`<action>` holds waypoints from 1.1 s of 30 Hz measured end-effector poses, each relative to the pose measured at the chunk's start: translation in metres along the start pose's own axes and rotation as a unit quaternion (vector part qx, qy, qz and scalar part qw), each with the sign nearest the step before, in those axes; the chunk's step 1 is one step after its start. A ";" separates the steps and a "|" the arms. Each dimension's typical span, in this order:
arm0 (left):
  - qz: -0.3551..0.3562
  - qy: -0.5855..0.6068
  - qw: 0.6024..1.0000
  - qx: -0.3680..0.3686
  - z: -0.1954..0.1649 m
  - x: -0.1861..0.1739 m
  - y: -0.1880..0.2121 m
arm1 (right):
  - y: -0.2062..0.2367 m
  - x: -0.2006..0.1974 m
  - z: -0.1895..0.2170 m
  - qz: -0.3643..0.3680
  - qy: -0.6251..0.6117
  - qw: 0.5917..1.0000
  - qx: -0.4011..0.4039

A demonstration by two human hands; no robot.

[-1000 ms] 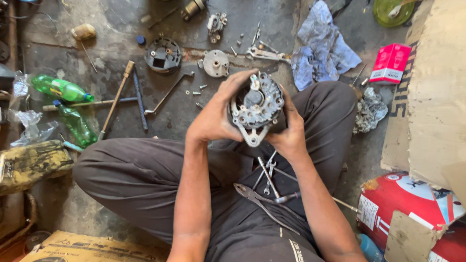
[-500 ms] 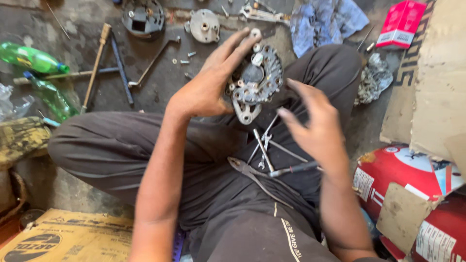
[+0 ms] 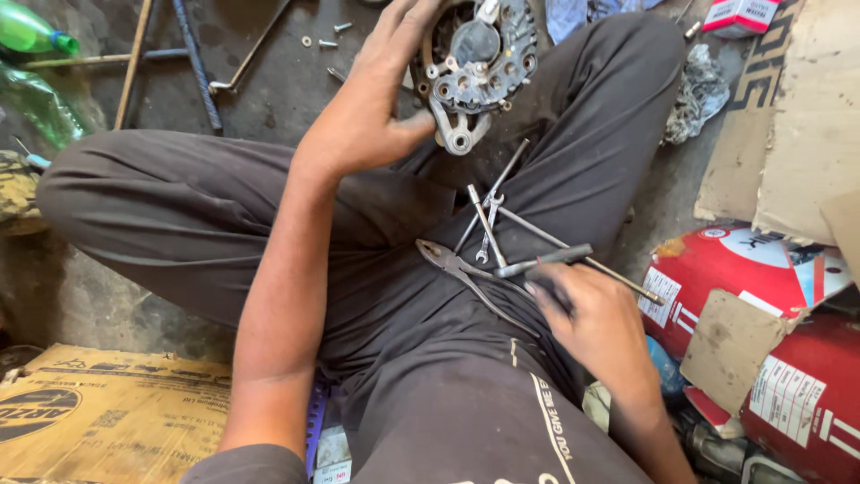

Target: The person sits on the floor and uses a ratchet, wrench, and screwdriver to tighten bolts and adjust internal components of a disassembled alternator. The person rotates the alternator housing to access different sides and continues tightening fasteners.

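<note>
My left hand [image 3: 367, 116] grips a round grey metal alternator housing [image 3: 479, 63] by its left side and holds it up over my right knee. On my lap lie a pair of pliers [image 3: 452, 263], two small spanners [image 3: 486, 222], a long thin rod [image 3: 582, 260] and a dark-handled screwdriver [image 3: 545, 261]. My right hand [image 3: 596, 327] is low on my lap, its curled fingertips at the screwdriver's handle, not closed around it. I sit cross-legged in dark trousers [image 3: 224, 215].
Red cylinders [image 3: 761, 278] with torn cardboard [image 3: 806, 134] lie at the right. A flattened cardboard box [image 3: 98, 412] is at the lower left. Green bottles [image 3: 31, 31], long bars [image 3: 193, 63], loose bolts [image 3: 327, 40] and a grey rag [image 3: 699, 90] lie on the dirty floor.
My right hand let go of the alternator housing and dropped to the tools on my lap. My left hand alone keeps the housing, and the view tilted down towards my lap.
</note>
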State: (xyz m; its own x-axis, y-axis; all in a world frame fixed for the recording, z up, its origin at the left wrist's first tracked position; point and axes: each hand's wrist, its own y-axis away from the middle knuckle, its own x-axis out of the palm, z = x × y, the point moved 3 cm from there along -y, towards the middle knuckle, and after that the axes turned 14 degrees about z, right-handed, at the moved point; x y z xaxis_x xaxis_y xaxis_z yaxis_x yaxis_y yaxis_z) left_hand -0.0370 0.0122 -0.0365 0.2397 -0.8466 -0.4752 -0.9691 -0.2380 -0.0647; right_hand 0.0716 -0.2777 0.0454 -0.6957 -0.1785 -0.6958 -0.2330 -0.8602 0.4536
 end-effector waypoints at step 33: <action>-0.048 -0.070 0.996 -0.035 -0.015 0.024 -0.011 | -0.078 0.011 -0.051 -0.180 -0.647 0.721 -0.168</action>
State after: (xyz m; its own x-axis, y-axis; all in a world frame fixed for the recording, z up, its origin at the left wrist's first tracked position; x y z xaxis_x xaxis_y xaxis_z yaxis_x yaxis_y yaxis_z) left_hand -0.0198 -0.0127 -0.0336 0.3163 -0.7450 -0.5873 -0.9344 -0.3515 -0.0574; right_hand 0.1167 -0.2366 -0.0259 -0.7333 0.4944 0.4667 -0.5310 -0.8452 0.0609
